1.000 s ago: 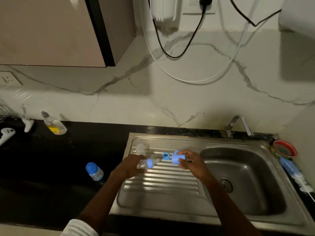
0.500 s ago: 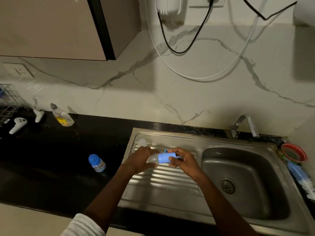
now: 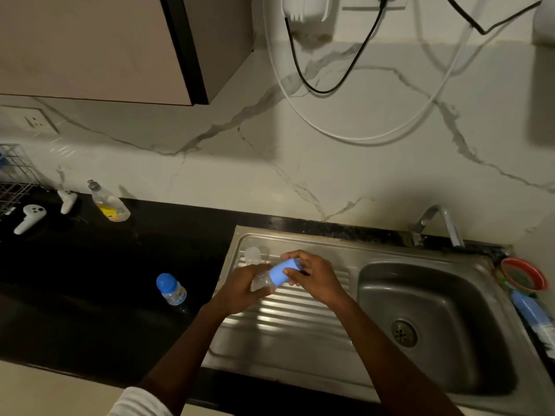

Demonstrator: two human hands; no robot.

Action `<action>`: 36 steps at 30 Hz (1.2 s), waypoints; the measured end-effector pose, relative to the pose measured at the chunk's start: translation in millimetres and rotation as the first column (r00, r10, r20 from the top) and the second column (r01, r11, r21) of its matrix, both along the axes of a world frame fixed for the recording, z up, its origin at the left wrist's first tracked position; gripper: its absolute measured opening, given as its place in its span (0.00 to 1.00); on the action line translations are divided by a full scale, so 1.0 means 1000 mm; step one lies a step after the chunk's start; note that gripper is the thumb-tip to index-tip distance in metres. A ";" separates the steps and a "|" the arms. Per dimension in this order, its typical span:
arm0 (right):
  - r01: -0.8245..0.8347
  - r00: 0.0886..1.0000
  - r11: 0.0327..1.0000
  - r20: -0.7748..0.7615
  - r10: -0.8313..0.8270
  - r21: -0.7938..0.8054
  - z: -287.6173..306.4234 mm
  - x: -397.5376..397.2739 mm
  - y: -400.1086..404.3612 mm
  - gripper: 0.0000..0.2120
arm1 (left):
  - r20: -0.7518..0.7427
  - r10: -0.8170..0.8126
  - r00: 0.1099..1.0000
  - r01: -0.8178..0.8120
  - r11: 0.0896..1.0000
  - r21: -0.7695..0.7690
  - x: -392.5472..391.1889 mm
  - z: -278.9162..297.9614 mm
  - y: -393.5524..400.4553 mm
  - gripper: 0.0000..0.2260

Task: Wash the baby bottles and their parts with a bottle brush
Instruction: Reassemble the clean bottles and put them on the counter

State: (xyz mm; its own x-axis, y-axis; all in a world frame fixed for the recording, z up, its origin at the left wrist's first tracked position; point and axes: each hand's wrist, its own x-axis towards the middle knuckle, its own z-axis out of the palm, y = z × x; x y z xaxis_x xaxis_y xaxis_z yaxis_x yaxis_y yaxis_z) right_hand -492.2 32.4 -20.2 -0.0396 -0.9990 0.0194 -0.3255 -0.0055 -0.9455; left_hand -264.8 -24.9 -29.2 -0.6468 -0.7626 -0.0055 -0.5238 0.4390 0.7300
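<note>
Blue cap (image 3: 281,274) on clear bottle (image 3: 262,281); 2nd bottle (image 3: 171,289) blue lid; black counter (image 3: 90,280); steel sink (image 3: 435,325); white marble wall (image 3: 330,163) w/ grey veins; red-rim bowl (image 3: 524,274).

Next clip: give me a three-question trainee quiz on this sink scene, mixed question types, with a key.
1. True or false: the left hand and the right hand both hold the same baby bottle over the ribbed drainboard.
2. Multiple choice: where does the second bottle with the blue cap stand? A) in the sink basin B) on the black counter, left of the sink C) in the wire rack
3. Fill in: the bottle brush lies on the ____ side of the sink basin.

Key: 1 true; 2 B; 3 right.
</note>
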 end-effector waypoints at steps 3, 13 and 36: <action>0.041 0.998 0.999 -0.052 -0.042 -0.016 0.015 0.028 -0.026 0.23 | 0.034 0.077 0.996 -0.079 0.994 0.070 0.003 0.003 -0.012 0.23; -0.117 0.950 0.981 -0.304 0.066 -0.152 0.026 0.141 -0.124 0.24 | -0.014 0.323 0.946 -0.323 0.944 -0.073 0.088 0.027 -0.085 0.16; 0.049 0.912 0.983 -0.409 0.028 0.176 -0.053 0.101 -0.072 0.09 | 0.521 0.468 0.714 -0.603 0.789 0.117 0.151 0.006 -0.152 0.17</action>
